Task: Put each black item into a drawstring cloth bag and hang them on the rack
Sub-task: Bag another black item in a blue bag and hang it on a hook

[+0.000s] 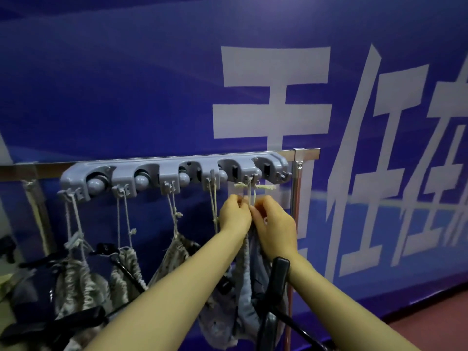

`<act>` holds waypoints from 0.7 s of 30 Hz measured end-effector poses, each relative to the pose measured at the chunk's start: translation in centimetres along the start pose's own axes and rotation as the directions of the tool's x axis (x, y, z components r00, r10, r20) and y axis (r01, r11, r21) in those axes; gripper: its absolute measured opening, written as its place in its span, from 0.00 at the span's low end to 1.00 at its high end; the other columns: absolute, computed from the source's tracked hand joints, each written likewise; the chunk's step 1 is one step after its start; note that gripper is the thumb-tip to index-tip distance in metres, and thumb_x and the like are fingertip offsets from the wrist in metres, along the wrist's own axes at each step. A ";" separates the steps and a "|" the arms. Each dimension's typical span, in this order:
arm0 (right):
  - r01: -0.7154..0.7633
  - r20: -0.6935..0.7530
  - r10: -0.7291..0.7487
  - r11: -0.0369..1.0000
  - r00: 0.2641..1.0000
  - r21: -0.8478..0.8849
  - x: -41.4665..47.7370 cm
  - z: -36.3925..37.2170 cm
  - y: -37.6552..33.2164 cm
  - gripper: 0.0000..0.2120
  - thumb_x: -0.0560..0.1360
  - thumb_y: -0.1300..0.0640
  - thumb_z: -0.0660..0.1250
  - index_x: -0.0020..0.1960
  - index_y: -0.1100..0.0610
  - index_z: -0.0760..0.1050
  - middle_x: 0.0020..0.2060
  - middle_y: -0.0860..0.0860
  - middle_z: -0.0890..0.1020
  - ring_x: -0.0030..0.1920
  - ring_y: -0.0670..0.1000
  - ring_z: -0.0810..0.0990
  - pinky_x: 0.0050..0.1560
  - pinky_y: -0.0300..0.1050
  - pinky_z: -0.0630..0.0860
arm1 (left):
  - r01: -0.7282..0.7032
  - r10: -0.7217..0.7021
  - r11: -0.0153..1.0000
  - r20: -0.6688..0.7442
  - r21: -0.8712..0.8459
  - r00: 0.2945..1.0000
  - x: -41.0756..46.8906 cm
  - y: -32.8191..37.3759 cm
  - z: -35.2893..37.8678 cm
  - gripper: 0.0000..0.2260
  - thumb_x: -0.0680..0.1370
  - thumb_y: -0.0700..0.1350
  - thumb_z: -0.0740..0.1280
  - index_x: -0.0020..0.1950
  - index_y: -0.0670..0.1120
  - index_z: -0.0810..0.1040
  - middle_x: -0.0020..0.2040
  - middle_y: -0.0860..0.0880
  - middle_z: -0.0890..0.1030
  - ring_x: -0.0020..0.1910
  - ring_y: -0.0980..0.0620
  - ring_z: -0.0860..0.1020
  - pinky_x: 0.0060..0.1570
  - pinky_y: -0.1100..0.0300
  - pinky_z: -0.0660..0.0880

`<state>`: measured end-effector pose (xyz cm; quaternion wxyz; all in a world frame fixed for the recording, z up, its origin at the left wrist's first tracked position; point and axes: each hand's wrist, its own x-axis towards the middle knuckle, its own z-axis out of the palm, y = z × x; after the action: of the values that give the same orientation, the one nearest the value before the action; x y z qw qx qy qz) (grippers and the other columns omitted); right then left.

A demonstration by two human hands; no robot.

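A grey plastic rack (174, 171) with hooks is fixed on a metal rail (306, 153) against the blue wall. Several cloth bags hang from its hooks by cords, among them a striped bag (76, 282), a second bag (126, 272) and a patterned bag (174, 252); black handles stick out of them. My left hand (234, 215) and my right hand (274, 224) pinch the drawstring (250, 196) of a grey-blue bag (243, 300), looped over a hook near the rack's right end. A black item (278, 277) pokes out of that bag.
The blue wall carries large white characters (273, 97). A metal upright (295, 193) stands just right of my hands. Another rope (34, 206) hangs from the rail at far left. Red floor (430, 328) shows at lower right.
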<state>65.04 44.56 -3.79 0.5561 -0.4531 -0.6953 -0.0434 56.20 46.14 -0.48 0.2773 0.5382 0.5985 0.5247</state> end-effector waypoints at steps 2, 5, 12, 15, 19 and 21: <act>0.125 0.067 -0.117 0.982 0.991 -0.138 0.0 -0.7 0.2 0.10 0.78 0.50 0.61 0.42 0.56 0.71 0.34 0.49 0.76 0.31 0.51 0.73 0.30 0.48 0.73 | 0.013 -0.015 0.999 0.037 0.031 0.999 -0.5 -0.3 -0.5 0.08 0.80 0.42 0.57 0.47 0.44 0.75 0.47 0.44 0.79 0.43 0.48 0.76 0.43 0.56 0.74; 0.169 0.195 -0.130 0.965 0.972 -0.201 0.5 -1.6 0.3 0.10 0.77 0.51 0.63 0.43 0.57 0.71 0.36 0.51 0.77 0.33 0.52 0.75 0.33 0.52 0.75 | 0.058 -0.060 0.998 0.074 0.020 0.995 -1.2 -0.6 -1.4 0.09 0.80 0.44 0.57 0.49 0.45 0.76 0.44 0.45 0.77 0.41 0.49 0.75 0.38 0.59 0.72; 0.224 0.155 -0.186 0.932 0.970 -0.284 1.0 -1.0 -4.3 0.09 0.76 0.55 0.65 0.40 0.60 0.73 0.34 0.55 0.77 0.31 0.58 0.75 0.27 0.51 0.71 | 0.084 -0.078 0.994 0.083 -0.072 0.993 -2.6 0.8 -5.2 0.10 0.78 0.40 0.56 0.43 0.43 0.75 0.42 0.42 0.79 0.39 0.47 0.76 0.42 0.54 0.75; 0.243 0.185 -0.204 0.944 0.961 -0.222 1.1 0.2 -7.9 0.10 0.78 0.54 0.62 0.43 0.59 0.73 0.36 0.55 0.78 0.33 0.57 0.75 0.29 0.50 0.69 | 0.093 -0.088 0.991 0.054 -0.094 0.995 -3.4 1.5 -9.2 0.12 0.78 0.37 0.55 0.40 0.45 0.75 0.41 0.44 0.79 0.37 0.50 0.76 0.38 0.59 0.75; 0.279 0.241 -0.253 0.957 0.937 -0.083 0.5 2.6 -13.8 0.10 0.79 0.53 0.59 0.45 0.59 0.73 0.38 0.54 0.78 0.35 0.55 0.75 0.32 0.49 0.69 | 0.100 -0.103 0.989 -0.017 -0.104 0.995 -5.1 0.8 -16.1 0.11 0.79 0.38 0.55 0.43 0.44 0.76 0.39 0.45 0.79 0.37 0.50 0.77 0.39 0.57 0.77; 0.300 0.277 -0.289 0.954 0.916 0.003 -0.7 4.5 -18.1 0.10 0.79 0.53 0.59 0.44 0.58 0.72 0.38 0.53 0.78 0.34 0.54 0.74 0.33 0.48 0.69 | 0.108 -0.120 0.988 -0.107 -0.110 0.987 -6.3 -0.6 -20.8 0.11 0.79 0.38 0.55 0.44 0.43 0.76 0.37 0.46 0.78 0.36 0.49 0.77 0.41 0.53 0.78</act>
<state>49.45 36.13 1.93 0.4326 -0.3557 -0.8249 -0.0774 38.99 33.46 3.61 0.2999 0.4572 0.6150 0.5682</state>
